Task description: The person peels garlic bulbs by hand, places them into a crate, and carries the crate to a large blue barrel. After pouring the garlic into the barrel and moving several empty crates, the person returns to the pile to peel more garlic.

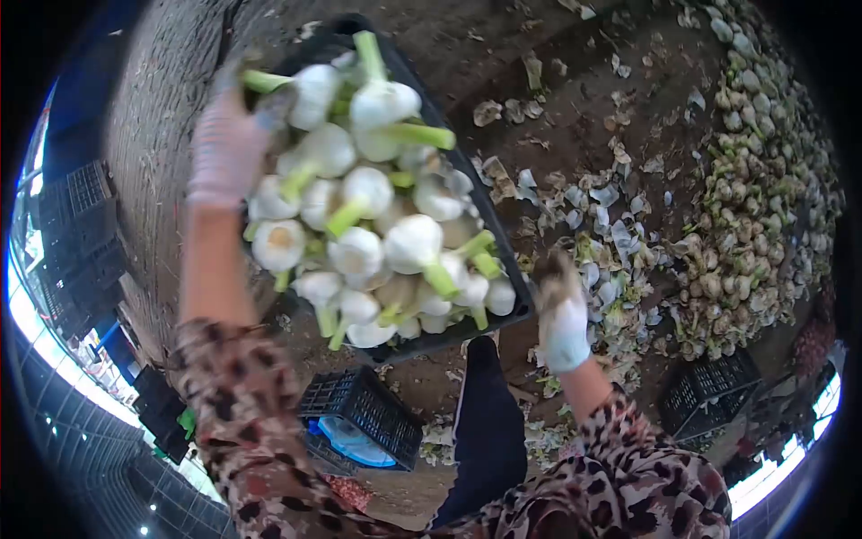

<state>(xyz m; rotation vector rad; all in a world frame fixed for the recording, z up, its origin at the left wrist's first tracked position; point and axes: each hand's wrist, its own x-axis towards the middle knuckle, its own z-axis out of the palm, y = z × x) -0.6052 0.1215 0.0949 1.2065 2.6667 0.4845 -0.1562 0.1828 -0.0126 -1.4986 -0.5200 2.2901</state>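
Observation:
A black plastic crate point(489, 207), heaped with white garlic bulbs point(415, 242) on short green stems, hangs tilted in front of me above the floor. My left hand point(229, 148), in a pale knitted glove, is closed at the crate's left side; its fingertips are blurred and partly hidden by garlic. At the lower right corner of the crate is my right hand point(563, 310), in a white glove with dirty fingers. Its fingers lie against the crate's edge, and their undersides are hidden.
To the right lies a long pile of untrimmed garlic point(736, 225). Loose peels and leaves point(611, 242) litter the dirt floor. A black crate with something blue inside point(359, 418) stands beside my leg point(489, 422); another black crate point(709, 391) stands at the lower right.

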